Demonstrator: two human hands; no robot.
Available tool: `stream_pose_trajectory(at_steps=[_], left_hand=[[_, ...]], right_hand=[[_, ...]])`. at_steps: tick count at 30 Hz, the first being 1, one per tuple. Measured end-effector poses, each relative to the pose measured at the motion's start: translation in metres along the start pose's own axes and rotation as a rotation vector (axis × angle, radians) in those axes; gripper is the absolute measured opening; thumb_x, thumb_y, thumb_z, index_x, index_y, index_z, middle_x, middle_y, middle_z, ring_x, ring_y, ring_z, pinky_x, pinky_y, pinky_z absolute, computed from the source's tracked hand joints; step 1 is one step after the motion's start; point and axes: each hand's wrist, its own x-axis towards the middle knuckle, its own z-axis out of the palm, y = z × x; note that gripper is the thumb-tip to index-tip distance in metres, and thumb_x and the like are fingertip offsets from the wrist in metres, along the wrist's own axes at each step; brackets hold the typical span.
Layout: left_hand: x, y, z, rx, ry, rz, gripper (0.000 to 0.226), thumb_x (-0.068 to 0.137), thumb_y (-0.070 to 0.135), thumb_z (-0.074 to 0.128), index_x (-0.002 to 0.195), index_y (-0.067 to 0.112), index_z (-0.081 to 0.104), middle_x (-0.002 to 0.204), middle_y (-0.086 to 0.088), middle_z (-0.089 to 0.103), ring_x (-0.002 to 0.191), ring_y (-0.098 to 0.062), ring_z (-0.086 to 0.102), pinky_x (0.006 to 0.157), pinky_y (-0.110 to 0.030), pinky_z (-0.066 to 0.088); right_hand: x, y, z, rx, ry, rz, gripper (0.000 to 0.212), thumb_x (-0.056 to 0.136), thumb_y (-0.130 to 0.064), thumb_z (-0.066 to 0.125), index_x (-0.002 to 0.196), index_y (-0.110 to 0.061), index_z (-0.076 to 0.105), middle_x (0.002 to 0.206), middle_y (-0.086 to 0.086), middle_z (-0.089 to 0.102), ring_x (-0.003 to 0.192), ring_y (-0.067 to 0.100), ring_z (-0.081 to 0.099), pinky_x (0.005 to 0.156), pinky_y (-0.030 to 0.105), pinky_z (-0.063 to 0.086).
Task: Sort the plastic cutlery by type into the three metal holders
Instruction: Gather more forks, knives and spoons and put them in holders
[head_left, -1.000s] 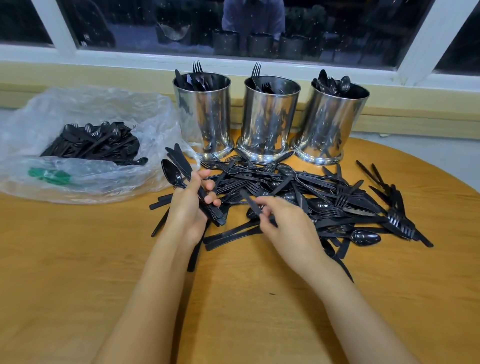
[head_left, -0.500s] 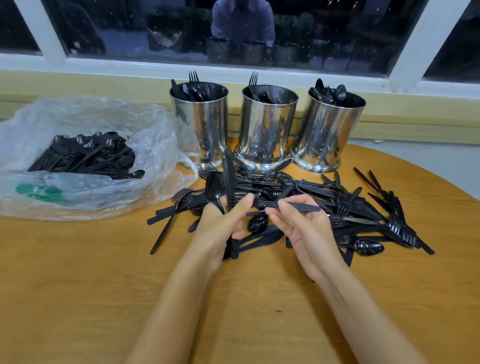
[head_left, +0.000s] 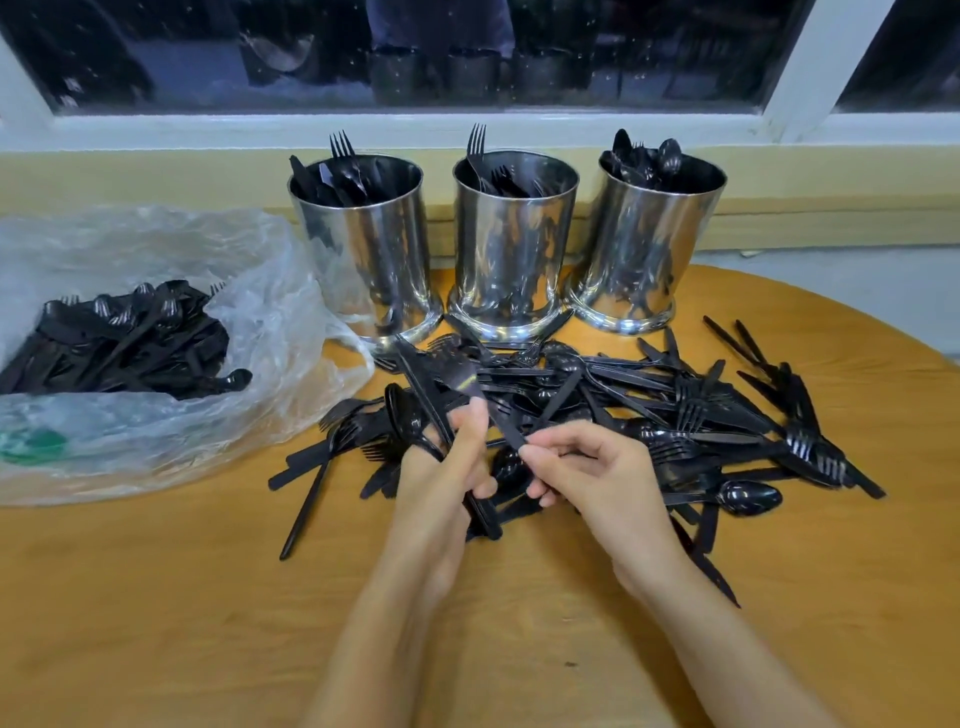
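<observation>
Holding mixed pieces in one grip is the main hazard here. The left hand (head_left: 441, 467) grips a bundle (head_left: 431, 400) of black cutlery: a spoon (head_left: 402, 415), a fork (head_left: 457, 371) and what look like knives, with fingers (head_left: 483, 488) curled round the handles. The right hand (head_left: 597, 478) pinches one thin handle (head_left: 511, 434) just beside the left thumb. Both hands are over the near edge of the pile (head_left: 649, 405) on the table (head_left: 156, 597), in front of the three holders (head_left: 511, 244). Dropping the bundle whole into one holder would mix types; the left holder (head_left: 363, 249) appears to have a fork among knives. Smooth handles may slip back into the pile.
</observation>
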Motion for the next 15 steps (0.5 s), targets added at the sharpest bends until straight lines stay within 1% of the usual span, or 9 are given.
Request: stream_pose_trajectory(at_steps=[1,3,5,6,8,10,12,13,15], left_hand=[[-0.002,0.0,0.004,0.009,-0.012,-0.022,0.04,0.081,0.05,0.063,0.099,0.016,0.052,0.061,0.001,0.02,0.054,-0.012,0.025,0.059,-0.03,0.033],[-0.005,0.0,0.009,0.047,-0.002,-0.059,0.04,0.087,0.047,0.058,0.094,0.008,0.057,0.05,0.005,0.035,0.046,-0.011,0.04,0.058,-0.033,0.042],[-0.004,-0.004,0.01,0.084,0.049,-0.074,0.034,0.096,0.039,0.052,0.095,0.008,0.064,0.052,0.007,0.046,0.046,-0.008,0.045,0.056,-0.031,0.044],[-0.002,-0.005,0.01,0.084,0.071,-0.07,0.031,0.099,0.035,0.049,0.093,0.009,0.065,0.054,0.006,0.045,0.046,-0.008,0.042,0.054,-0.027,0.041],[0.001,-0.003,0.007,0.089,0.079,-0.054,0.031,0.103,0.029,0.044,0.087,0.007,0.06,0.056,0.002,0.037,0.048,-0.01,0.033,0.052,-0.023,0.033],[0.004,0.001,0.005,0.121,0.056,-0.055,0.033,0.104,0.028,0.044,0.081,0.01,0.059,0.056,0.001,0.032,0.05,-0.013,0.028,0.054,-0.025,0.03],[0.002,0.009,0.008,0.204,0.004,-0.092,0.042,0.104,0.03,0.045,0.066,0.018,0.059,0.054,0.001,0.031,0.052,-0.015,0.028,0.057,-0.028,0.029],[0.0,0.014,0.011,0.25,-0.017,-0.116,0.047,0.104,0.03,0.046,0.06,0.022,0.057,0.053,0.001,0.032,0.051,-0.015,0.028,0.057,-0.028,0.029],[-0.007,0.024,0.018,0.309,-0.05,-0.148,0.047,0.104,0.026,0.047,0.058,0.022,0.054,0.051,0.003,0.034,0.049,-0.014,0.028,0.053,-0.026,0.029]], right_hand=[[-0.002,0.0,0.003,-0.012,-0.044,0.01,0.005,0.083,-0.005,0.072,0.088,-0.004,0.072,0.067,0.003,0.07,0.058,0.015,0.064,0.055,0.022,0.052],[-0.006,0.002,0.009,-0.049,-0.123,0.029,0.005,0.084,-0.006,0.072,0.087,-0.002,0.071,0.069,0.004,0.073,0.057,0.013,0.063,0.057,0.023,0.052],[-0.007,0.005,0.01,-0.107,-0.138,0.013,0.003,0.083,-0.01,0.073,0.085,-0.007,0.072,0.073,0.001,0.074,0.061,0.009,0.065,0.061,0.021,0.053],[-0.006,0.008,0.008,-0.168,-0.116,-0.037,0.003,0.082,-0.012,0.075,0.085,-0.013,0.074,0.075,-0.003,0.073,0.065,0.007,0.066,0.063,0.02,0.052],[-0.005,0.008,0.005,-0.279,-0.033,-0.183,0.014,0.08,-0.014,0.077,0.087,-0.025,0.075,0.079,-0.009,0.067,0.073,0.011,0.064,0.066,0.017,0.05],[-0.001,-0.005,0.004,-0.332,-0.003,-0.34,0.019,0.083,-0.011,0.073,0.094,-0.026,0.073,0.084,-0.013,0.061,0.078,0.008,0.06,0.066,0.011,0.046],[0.01,-0.031,0.006,-0.361,-0.094,-0.479,0.024,0.09,-0.008,0.066,0.109,-0.022,0.071,0.097,-0.016,0.059,0.081,0.001,0.059,0.068,0.006,0.044],[0.017,-0.043,0.008,-0.39,-0.184,-0.527,0.03,0.092,-0.008,0.063,0.118,-0.023,0.068,0.105,-0.018,0.057,0.083,-0.001,0.058,0.071,0.007,0.045],[0.032,-0.064,0.013,-0.521,-0.357,-0.6,0.038,0.095,-0.011,0.06,0.129,-0.027,0.062,0.119,-0.021,0.054,0.093,-0.002,0.051,0.08,0.015,0.047]])
